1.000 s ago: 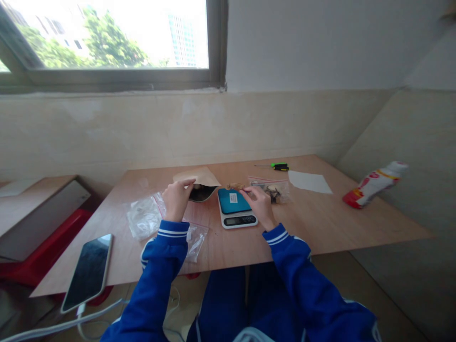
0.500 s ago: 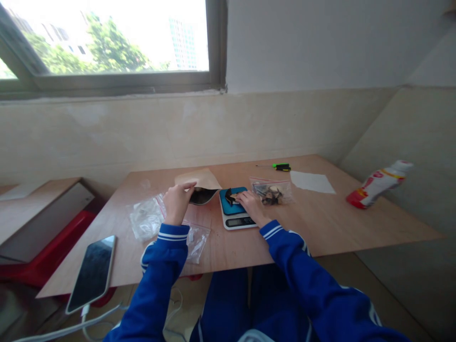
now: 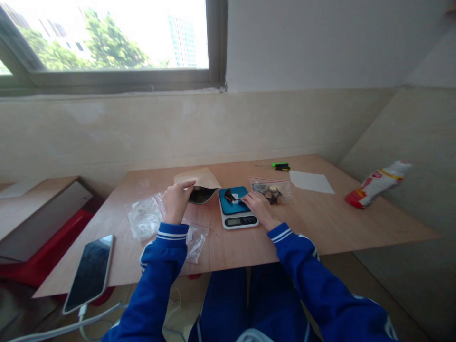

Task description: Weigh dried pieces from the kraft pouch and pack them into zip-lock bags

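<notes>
My left hand pinches the edge of a brown paper pouch, whose dark mouth gapes toward me. On the blue platform of a white kitchen scale rests a dark, curled dried piece, beside a small white label. My right hand reaches over the scale's right side with fingertips drawn together just right of that piece; what they hold, if anything, is too small to make out. Behind this hand lies a clear zip bag with dark and pale dried pieces.
Clear plastic bags lie left of my left hand. A phone with a white cable sits at the table's left edge. Screwdrivers, white paper and a red-and-white bottle are farther right.
My right hand has shifted slightly right on the scale, uncovering the white label and more of the display. The left hand keeps its hold on the pouch.
</notes>
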`<action>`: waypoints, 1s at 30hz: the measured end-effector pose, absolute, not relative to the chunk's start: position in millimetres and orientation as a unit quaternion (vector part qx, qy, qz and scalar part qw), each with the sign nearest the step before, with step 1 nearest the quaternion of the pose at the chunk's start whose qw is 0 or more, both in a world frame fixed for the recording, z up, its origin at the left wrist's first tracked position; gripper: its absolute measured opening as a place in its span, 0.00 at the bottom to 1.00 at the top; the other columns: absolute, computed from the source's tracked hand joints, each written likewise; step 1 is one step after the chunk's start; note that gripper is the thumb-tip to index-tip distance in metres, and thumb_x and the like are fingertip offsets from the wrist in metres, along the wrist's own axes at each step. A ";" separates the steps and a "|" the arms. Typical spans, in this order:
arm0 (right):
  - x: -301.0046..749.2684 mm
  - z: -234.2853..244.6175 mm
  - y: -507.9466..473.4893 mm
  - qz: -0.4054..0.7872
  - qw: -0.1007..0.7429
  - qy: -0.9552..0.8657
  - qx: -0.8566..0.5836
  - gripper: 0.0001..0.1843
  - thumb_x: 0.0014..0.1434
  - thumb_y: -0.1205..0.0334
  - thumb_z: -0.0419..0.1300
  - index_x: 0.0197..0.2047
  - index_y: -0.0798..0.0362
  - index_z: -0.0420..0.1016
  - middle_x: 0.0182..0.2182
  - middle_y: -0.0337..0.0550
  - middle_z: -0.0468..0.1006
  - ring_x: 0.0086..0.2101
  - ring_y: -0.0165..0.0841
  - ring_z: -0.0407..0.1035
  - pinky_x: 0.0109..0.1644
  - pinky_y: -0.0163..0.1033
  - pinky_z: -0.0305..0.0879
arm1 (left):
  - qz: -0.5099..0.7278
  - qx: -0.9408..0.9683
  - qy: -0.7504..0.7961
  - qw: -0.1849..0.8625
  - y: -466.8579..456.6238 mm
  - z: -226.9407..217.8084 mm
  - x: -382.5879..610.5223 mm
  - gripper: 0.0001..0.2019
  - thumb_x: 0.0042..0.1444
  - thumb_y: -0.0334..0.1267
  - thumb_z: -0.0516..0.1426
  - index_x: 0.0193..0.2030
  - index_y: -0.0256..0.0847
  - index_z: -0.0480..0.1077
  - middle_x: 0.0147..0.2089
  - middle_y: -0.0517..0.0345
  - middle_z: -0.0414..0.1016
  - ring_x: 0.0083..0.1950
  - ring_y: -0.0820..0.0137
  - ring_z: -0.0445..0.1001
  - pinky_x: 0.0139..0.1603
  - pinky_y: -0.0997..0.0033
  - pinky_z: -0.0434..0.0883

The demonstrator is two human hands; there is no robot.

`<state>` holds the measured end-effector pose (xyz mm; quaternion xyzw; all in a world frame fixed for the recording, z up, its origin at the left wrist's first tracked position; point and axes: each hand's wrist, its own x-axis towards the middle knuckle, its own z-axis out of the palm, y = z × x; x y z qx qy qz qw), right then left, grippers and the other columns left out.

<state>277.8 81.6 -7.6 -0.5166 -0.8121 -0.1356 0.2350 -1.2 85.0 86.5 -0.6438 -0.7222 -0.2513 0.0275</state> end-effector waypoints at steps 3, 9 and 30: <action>278.7 -1.1 82.9 -0.129 0.224 -0.817 -0.515 0.09 0.63 0.63 0.57 0.41 0.56 0.77 0.38 0.49 0.78 0.40 0.41 0.69 0.44 0.44 0.63 | -0.252 -0.644 -0.722 0.025 85.4 86.1 -1.4 0.15 0.58 0.49 0.54 0.49 0.56 0.77 0.39 0.52 0.82 0.43 0.54 0.78 0.38 0.64 0.69; 269.6 36.2 79.3 -0.020 0.325 -0.811 -0.486 0.12 0.64 0.66 0.53 0.47 0.55 0.76 0.43 0.50 0.77 0.45 0.39 0.70 0.50 0.46 0.65 | -0.248 -0.648 -0.720 0.026 84.7 84.8 -0.8 0.16 0.58 0.50 0.54 0.49 0.57 0.76 0.39 0.52 0.82 0.42 0.55 0.78 0.38 0.64 0.69; 131.7 35.8 133.7 0.132 0.269 -0.841 -0.450 0.08 0.52 0.78 0.57 0.34 0.62 0.77 0.35 0.57 0.82 0.39 0.42 0.76 0.50 0.46 0.69 | -0.251 -0.657 -0.711 0.018 72.8 92.4 24.2 0.16 0.61 0.46 0.52 0.50 0.54 0.76 0.44 0.52 0.81 0.44 0.56 0.78 0.41 0.64 0.70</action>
